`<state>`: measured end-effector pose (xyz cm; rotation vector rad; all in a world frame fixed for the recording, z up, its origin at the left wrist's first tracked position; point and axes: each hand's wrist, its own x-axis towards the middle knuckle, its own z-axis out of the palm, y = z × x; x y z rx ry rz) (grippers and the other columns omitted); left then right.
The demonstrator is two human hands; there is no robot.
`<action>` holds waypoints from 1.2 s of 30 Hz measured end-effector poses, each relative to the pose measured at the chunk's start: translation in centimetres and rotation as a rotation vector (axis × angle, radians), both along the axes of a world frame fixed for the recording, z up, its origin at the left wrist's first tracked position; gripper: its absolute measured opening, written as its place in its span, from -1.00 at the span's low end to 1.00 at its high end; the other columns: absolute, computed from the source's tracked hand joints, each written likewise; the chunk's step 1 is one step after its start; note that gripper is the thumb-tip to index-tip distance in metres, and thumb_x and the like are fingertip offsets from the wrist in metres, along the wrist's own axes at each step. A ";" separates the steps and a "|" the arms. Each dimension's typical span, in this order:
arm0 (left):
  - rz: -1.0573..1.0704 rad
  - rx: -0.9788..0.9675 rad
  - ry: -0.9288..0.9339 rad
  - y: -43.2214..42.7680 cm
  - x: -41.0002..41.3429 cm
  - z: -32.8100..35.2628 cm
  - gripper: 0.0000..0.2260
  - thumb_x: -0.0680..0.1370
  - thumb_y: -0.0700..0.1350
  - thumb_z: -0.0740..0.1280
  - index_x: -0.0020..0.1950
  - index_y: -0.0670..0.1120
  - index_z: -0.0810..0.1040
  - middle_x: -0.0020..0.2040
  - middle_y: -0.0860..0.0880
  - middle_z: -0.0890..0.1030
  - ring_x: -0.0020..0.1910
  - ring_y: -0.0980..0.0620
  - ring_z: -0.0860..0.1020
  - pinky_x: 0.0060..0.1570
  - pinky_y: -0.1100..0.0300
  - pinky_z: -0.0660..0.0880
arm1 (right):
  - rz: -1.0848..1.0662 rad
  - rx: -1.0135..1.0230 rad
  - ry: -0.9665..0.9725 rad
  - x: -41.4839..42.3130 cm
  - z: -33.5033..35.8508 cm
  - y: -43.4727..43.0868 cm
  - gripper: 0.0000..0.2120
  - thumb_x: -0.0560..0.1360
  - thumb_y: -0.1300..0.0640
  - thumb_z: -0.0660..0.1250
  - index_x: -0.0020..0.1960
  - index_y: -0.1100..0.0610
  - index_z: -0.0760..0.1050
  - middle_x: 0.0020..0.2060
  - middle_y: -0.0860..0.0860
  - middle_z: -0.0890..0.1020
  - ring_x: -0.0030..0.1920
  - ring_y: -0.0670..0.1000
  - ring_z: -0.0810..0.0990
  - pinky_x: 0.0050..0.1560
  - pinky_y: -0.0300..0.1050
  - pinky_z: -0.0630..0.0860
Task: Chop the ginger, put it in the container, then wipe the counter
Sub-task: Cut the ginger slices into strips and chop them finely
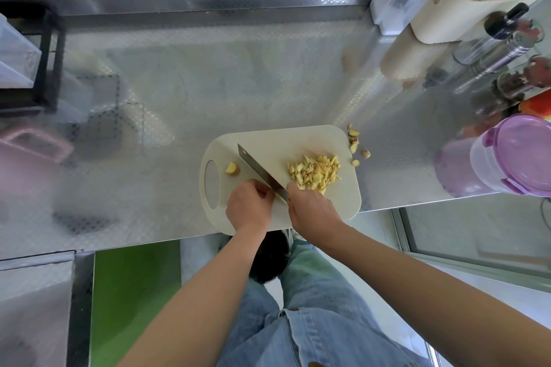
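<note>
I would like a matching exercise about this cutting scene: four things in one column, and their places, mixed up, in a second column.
Things
1 chopped ginger
2 ginger chunk
3 scraps
4 knife

Places
a on the counter, right of the board
b in the right hand
c on the board, near its left end
d piled on the board, right of the knife

Pairs: 1-d; 2-c; 3-a; 4-b

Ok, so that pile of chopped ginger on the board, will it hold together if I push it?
Probably not: the chopped ginger is many small loose bits, so it would likely spread rather than slide as one. Being fresh-cut, some may cling to the knife or cutting board. Each bit looks light.
</note>
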<state>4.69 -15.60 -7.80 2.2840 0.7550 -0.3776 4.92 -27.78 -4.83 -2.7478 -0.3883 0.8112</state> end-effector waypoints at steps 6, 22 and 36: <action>-0.002 -0.025 0.014 0.2 0.3 0.0 -0.95 0.48 -0.02 0.36 -0.09 0.05 0.59 -0.09 0.02 0.64 -0.04 -0.07 0.58 -0.17 0.13 0.46 | -0.004 -0.001 -0.012 -0.1 0.0 0.1 -0.89 0.56 0.29 0.08 -0.07 0.13 0.16 -0.39 0.02 0.31 -0.36 0.11 0.36 -0.31 -0.05 0.32; 0.024 -0.074 0.051 0.3 0.5 0.4 -0.94 0.45 -0.02 0.39 -0.23 0.11 0.58 -0.19 0.10 0.63 -0.11 0.01 0.59 -0.22 0.21 0.39 | -0.086 0.044 -0.018 1.1 -0.7 2.2 -0.90 0.56 0.28 0.11 -0.07 0.14 0.20 -0.34 0.07 0.39 -0.29 0.17 0.44 -0.32 -0.03 0.32; 0.021 -0.127 -0.007 0.8 0.1 -1.0 -0.97 0.44 -0.02 0.43 -0.21 0.08 0.62 -0.27 0.14 0.64 -0.20 0.10 0.61 -0.21 0.19 0.50 | -0.256 0.262 -0.066 3.5 -0.7 -1.3 -0.89 0.59 0.17 0.18 -0.06 0.21 0.32 -0.40 0.03 0.39 -0.37 0.08 0.40 -0.37 -0.10 0.25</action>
